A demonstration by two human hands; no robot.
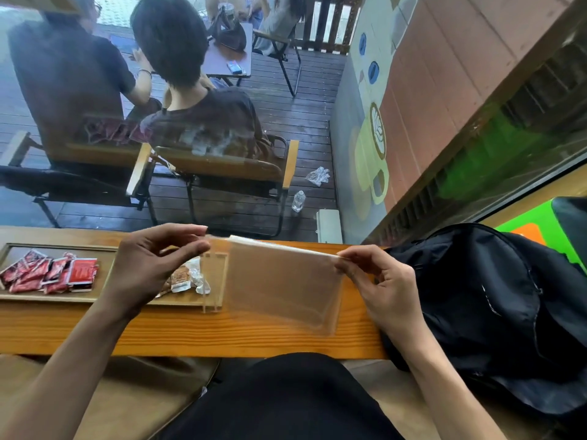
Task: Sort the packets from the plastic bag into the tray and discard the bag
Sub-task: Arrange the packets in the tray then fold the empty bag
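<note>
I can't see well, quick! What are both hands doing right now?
Left hand: pinches the top left corner of the plastic bag.
Right hand: pinches the bag's top right corner.

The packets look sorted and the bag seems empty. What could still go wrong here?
The plastic bag is held only by fingertip pinches of the left hand and right hand, so it could slip and drop. It hangs beside the tray; swinging it might knock the brown packets near the tray's end.
</note>
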